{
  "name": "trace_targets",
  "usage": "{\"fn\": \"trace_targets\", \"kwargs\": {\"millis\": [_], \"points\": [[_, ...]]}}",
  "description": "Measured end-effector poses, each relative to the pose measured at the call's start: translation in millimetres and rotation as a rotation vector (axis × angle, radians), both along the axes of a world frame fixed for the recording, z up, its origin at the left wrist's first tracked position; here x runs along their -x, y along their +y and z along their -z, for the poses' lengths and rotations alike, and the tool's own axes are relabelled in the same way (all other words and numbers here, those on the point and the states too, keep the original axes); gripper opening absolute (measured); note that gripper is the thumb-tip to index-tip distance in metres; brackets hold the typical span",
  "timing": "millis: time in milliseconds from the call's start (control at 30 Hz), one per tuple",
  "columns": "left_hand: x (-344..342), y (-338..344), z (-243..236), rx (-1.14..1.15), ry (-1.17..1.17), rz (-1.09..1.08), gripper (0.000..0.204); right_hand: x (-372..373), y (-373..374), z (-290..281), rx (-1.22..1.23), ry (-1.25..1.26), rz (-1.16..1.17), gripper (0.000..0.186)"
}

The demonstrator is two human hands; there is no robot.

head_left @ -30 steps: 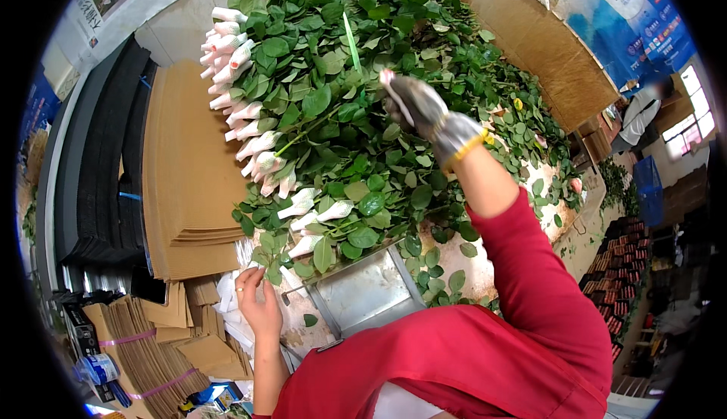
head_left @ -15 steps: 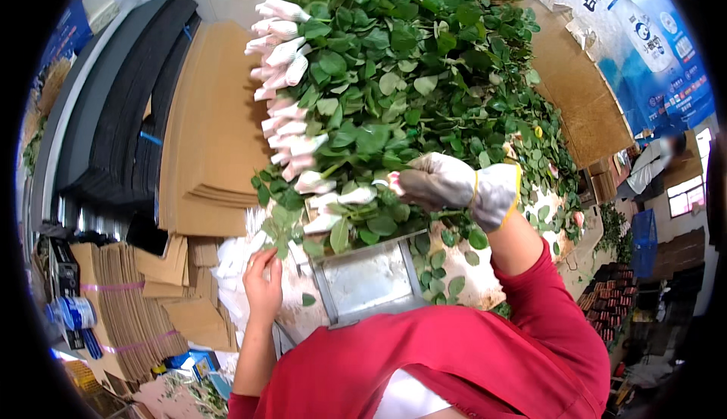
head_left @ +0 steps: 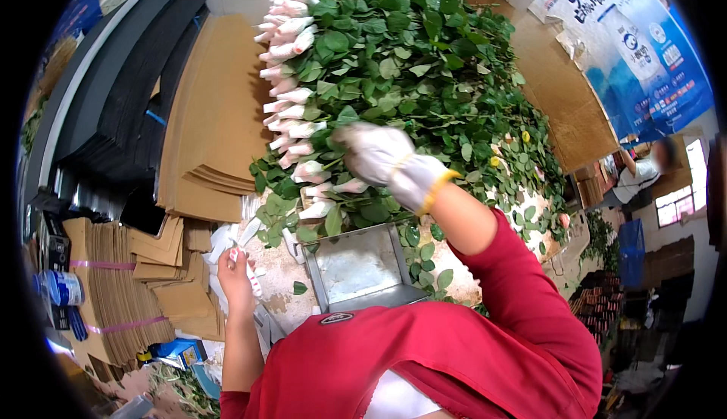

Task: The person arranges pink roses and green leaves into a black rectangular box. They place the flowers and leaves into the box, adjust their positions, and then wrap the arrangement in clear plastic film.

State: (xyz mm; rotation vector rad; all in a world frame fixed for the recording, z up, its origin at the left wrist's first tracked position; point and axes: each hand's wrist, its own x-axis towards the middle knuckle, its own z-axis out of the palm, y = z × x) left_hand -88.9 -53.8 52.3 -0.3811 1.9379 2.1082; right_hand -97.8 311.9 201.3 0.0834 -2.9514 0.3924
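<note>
A thick heap of rose stems with green leaves [head_left: 424, 78] lies across the table. The rose heads [head_left: 291, 97], pale pink in white sleeves, line its left side. My right hand [head_left: 379, 155], in a white and grey glove, is over the near part of the heap, close to the sleeved heads. Its fingers are smeared by motion, so any hold is hidden. My left hand [head_left: 235, 283] is bare, low at the left, its fingers closed round a white piece with red marks [head_left: 254, 281]. White sleeves [head_left: 219, 239] lie behind that hand.
A grey metal box frame [head_left: 356, 267] stands between my arms. Flat cardboard sheets [head_left: 212, 109] lean at the left, beside stacked, strapped cardboard [head_left: 113, 290]. Loose leaves [head_left: 428, 267] litter the table. A co-worker [head_left: 644, 173] is far right.
My right hand has swept left and away from me over the leaves, toward the sleeved heads. My left hand has drawn back left and nearer, and a red-marked white piece now shows in it.
</note>
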Motion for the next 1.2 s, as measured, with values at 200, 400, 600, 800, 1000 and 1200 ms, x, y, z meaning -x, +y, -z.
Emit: {"fn": "trace_targets", "kwargs": {"millis": [200,400,600,800,1000,1200], "points": [[1.4,1.8,73.8,0.618,0.348,0.228,0.04,29.9,-13.3,12.8,-0.326,-0.527,-0.06,0.025],[-5.8,27.7,-17.4,0.85,0.815,0.31,0.04,-54.4,-21.0,-66.9,-0.182,0.173,-0.08,0.026],[-11.1,104.0,-146.6,-0.193,0.45,0.697,0.041,-128.9,-28.7,-84.1,-0.113,0.501,-0.176,0.041],[-47.7,150.0,-180.2,-0.241,0.832,0.827,0.051,-165.5,-31.1,-59.7,-0.02,0.269,-0.101,0.051],[-72.0,152.0,-199.8,-0.127,1.085,0.824,0.052,-182.6,-31.9,-59.3,0.043,0.293,-0.079,0.059],[-80.4,149.9,-204.8,-0.105,1.095,0.822,0.048,-185.1,-29.7,-55.9,0.04,0.349,-0.098,0.059]]}}
